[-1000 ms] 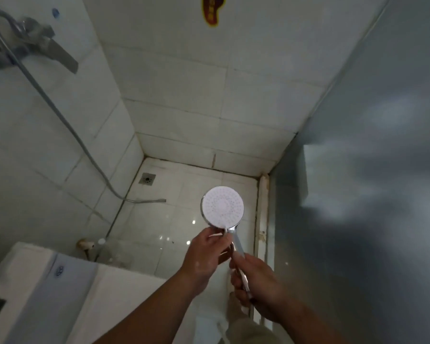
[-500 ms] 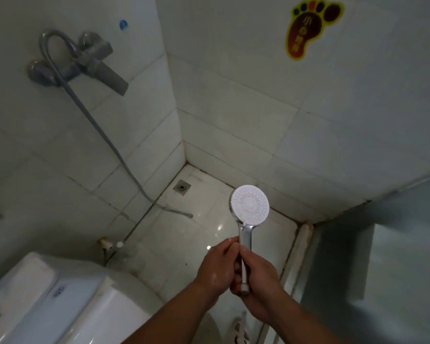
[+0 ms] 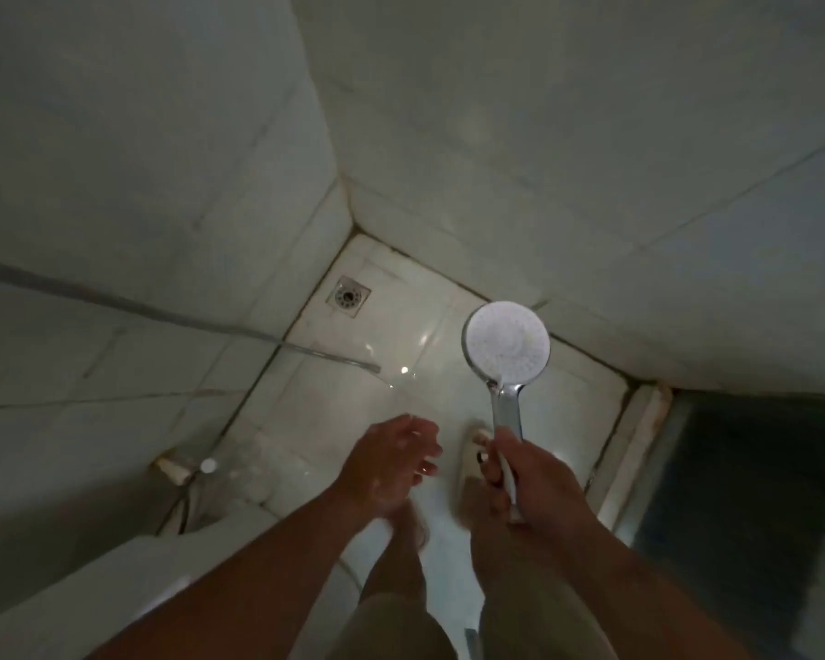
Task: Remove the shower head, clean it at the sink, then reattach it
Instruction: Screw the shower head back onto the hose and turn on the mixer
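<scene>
I see my right hand (image 3: 529, 478) wrapped around the chrome handle of the shower head (image 3: 506, 344), holding it upright over the shower floor (image 3: 334, 402), with the round white spray face turned up toward the camera. The handle runs down through my fist and its lower end pokes out just below my fingers. My left hand (image 3: 391, 457) is off the shower head, just beside the right one and not touching it, its fingers loosely spread and holding nothing; it is a little blurred.

Below and to the left, the shower hose (image 3: 172, 316) runs along the tiled wall (image 3: 139, 135) and ends loose over the glossy floor tiles, well apart from the shower head. A square floor drain (image 3: 348, 296) sits in the far corner, where the two walls meet. At the lower left I can make out the white edge of a toilet tank (image 3: 129, 578), and near it a small fitting on the wall (image 3: 175, 470). On the right stands a dark frosted glass door (image 3: 753, 516). My bare legs show beneath my forearms.
</scene>
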A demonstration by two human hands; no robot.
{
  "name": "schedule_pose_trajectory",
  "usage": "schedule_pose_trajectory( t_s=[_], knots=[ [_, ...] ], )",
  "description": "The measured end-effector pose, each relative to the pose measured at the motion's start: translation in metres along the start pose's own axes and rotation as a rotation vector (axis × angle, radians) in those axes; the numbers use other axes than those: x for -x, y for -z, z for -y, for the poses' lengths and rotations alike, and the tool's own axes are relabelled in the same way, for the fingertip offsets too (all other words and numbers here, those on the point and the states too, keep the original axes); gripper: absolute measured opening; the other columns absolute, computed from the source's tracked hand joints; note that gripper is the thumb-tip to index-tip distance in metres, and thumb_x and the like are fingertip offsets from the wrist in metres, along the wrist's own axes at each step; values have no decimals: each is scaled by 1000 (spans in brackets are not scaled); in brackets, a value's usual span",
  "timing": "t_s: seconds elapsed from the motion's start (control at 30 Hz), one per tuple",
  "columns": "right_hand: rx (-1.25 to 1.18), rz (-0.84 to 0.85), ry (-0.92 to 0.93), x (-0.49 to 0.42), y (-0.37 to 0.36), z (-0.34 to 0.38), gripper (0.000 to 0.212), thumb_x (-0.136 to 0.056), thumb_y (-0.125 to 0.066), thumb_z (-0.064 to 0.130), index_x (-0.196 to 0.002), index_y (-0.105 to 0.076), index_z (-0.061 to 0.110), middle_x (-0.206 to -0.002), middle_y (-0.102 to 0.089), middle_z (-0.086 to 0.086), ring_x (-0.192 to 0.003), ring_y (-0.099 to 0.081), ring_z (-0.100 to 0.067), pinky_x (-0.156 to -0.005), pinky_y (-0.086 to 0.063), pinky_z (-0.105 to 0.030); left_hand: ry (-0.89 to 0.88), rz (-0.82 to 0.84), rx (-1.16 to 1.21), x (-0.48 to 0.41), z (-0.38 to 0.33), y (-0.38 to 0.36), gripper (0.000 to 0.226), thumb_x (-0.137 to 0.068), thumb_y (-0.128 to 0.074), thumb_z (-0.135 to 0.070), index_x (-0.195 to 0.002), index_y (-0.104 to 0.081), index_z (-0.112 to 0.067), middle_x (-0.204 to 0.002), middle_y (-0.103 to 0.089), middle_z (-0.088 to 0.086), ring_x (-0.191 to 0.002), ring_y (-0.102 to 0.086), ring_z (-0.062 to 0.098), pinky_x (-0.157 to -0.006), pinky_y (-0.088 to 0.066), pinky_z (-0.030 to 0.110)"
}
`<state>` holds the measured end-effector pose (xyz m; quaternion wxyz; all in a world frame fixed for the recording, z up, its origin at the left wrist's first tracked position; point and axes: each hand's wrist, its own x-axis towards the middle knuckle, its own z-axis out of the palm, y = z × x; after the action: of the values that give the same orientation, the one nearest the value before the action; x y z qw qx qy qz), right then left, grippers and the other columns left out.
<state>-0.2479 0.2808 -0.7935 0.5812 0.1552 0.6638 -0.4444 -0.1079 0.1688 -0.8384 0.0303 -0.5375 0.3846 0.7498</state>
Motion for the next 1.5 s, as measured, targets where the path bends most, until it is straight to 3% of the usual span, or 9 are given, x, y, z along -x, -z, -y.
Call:
schedule_pose_trajectory(
  t_s=[0.23,0.43,0.63,0.8,0.97,1.13,1.27,1.4,1.5],
  knots=[
    [127,64,-111,-239,-9,-24,26,-102,-57,34,-94,-57,9,-70,-53,-6,-47,-44,-15,-50,-30,-28,-38,-158,-647,-228,82,98,11,-95,-63,-14,-98,-73,-13,-93,-78,2,-81,-76,20,-73,-59,27],
    [264,110,-145,-436,-13,-65,22,-101,-57,34,-93,-57,13,-66,-54,-3,-46,-45,-13,-42,-35,-26,20,-233,-1209,-435,174,158,36,-101,-52,-23,-136,-57,-16,-136,-60,10,-122,-58,30,-100,-47,40],
    [343,144,-160,-528,-6,-84,22,-101,-58,34,-94,-57,13,-64,-55,-1,-47,-45,-13,-40,-35,-24,-214,-190,-1745,-545,227,182,44,-94,-61,-36,-135,-51,-23,-138,-50,7,-123,-49,29,-100,-49,42],
    [368,138,-173,-550,-1,-85,21,-101,-58,34,-95,-57,13,-65,-55,-2,-49,-45,-14,-44,-36,-25,-270,-269,-1759,-573,240,186,38,-94,-59,-45,-126,-56,-25,-128,-57,6,-114,-55,31,-92,-45,44],
    [339,142,-175,-513,2,-63,21,-101,-58,34,-95,-56,13,-65,-54,-1,-49,-45,-13,-46,-35,-26,-221,-252,-1448,-532,221,165,31,-98,-56,-46,-116,-56,-21,-106,-74,7,-97,-70,32,-87,-50,40],
    [306,168,-160,-405,-5,-14,20,-100,-59,32,-97,-57,12,-65,-55,-2,-48,-46,-13,-51,-36,-29,-217,-179,-936,-402,162,112,26,-97,-63,-40,-110,-62,-18,-94,-75,6,-82,-69,26,-67,-46,28],
    [344,196,-175,-292,-11,27,19,-101,-58,30,-97,-57,12,-66,-55,-2,-47,-46,-13,-52,-35,-28,-188,-137,-686,-266,108,73,20,-93,-62,-49,-101,-61,-31,-81,-73,0,-73,-71,25,-70,-58,39],
    [366,234,-171,-174,-20,69,18,-101,-58,29,-95,-56,12,-65,-55,-2,-46,-45,-13,-50,-33,-28,-196,-213,-614,-133,45,37,14,-100,-57,-43,-101,-59,-30,-85,-73,-4,-76,-69,16,-70,-51,27],
    [360,274,-130,-93,-32,102,17,-100,-60,28,-96,-56,12,-64,-54,-2,-46,-44,-13,-50,-31,-28,-249,-187,-515,-40,-1,17,15,-102,-51,-45,-99,-56,-32,-85,-73,-3,-76,-71,16,-71,-56,36]
  ],
)
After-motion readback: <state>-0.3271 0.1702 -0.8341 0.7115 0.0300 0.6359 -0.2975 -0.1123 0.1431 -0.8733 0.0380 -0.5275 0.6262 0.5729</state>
